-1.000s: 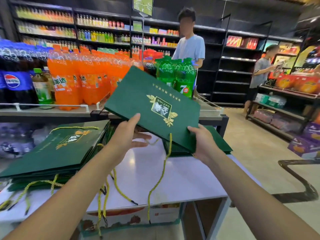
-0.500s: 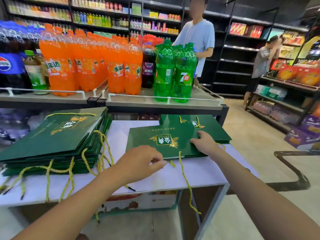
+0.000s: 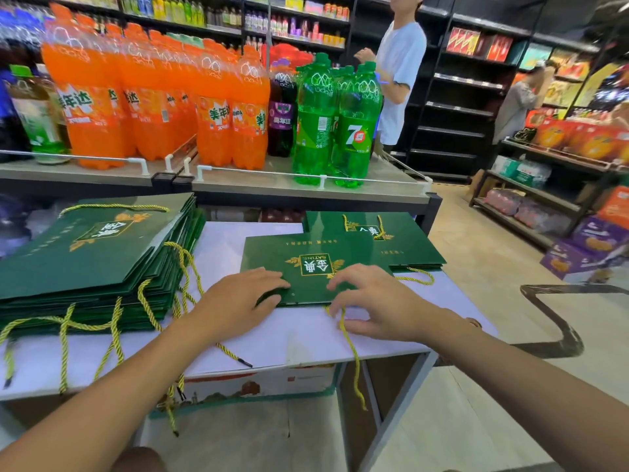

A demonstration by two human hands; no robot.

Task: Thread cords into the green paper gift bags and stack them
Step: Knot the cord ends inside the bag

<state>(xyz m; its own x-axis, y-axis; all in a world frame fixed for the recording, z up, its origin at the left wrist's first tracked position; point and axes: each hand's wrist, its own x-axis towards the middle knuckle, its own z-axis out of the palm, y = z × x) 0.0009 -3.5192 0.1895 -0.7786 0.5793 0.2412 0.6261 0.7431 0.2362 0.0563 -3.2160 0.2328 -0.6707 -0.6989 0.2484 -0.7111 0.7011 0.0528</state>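
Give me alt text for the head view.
The left hand and right hand rest on a flat green bag on a white table, its yellow cord hanging over the front edge. A stack of corded bags lies to the left; soda bottles stand on the shelf behind.

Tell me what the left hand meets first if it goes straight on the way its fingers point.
The left hand touches the near green bag. Going on, it would slide over the bag's gold label and probably meet the right hand first, though depth is unclear.
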